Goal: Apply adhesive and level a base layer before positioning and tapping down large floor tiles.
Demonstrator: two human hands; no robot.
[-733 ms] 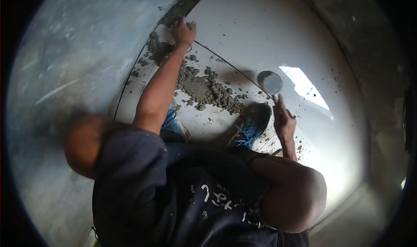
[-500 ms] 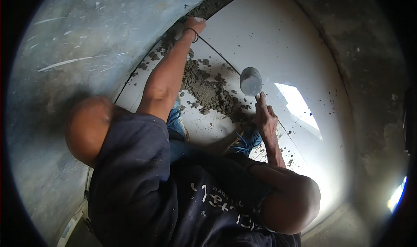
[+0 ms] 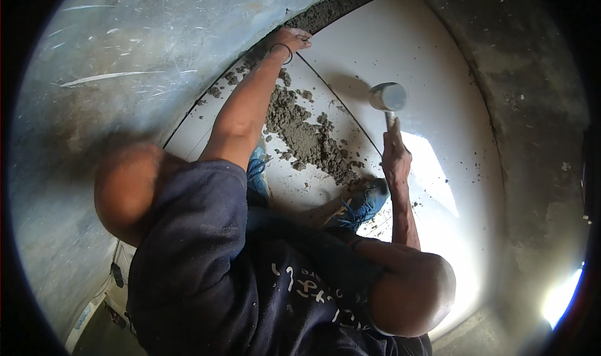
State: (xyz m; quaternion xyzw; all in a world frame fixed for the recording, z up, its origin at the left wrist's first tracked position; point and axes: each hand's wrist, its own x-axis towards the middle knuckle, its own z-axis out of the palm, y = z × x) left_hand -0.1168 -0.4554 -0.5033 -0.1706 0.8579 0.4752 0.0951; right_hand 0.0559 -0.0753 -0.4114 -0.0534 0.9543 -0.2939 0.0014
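My right hand (image 3: 397,157) is wrapped round the handle of a rubber mallet (image 3: 389,97) with a grey head. The mallet head is held over a large white tile (image 3: 400,37), its shadow falling on the tile to the left. At the far end of the floor, my left hand (image 3: 293,38) rests by the tile's corner near the wall, its fingers stretched out over the edge and holding nothing. A dark joint (image 3: 338,98) runs between this tile and the nearer white tile (image 3: 216,109). Crumbly grey mortar (image 3: 303,134) lies heaped on the nearer tile.
A scuffed grey wall (image 3: 125,55) rises on the left, with another rough wall (image 3: 532,106) on the right. Wet mortar (image 3: 338,9) fills the strip along the far wall. My blue shoes (image 3: 366,203) stand beside the heap. Bright light reflects off the tile.
The mallet has lifted and shifted right with my right hand. My left hand stays at the tile corner, its fingers now stretched out more. The whole view has shifted slightly.
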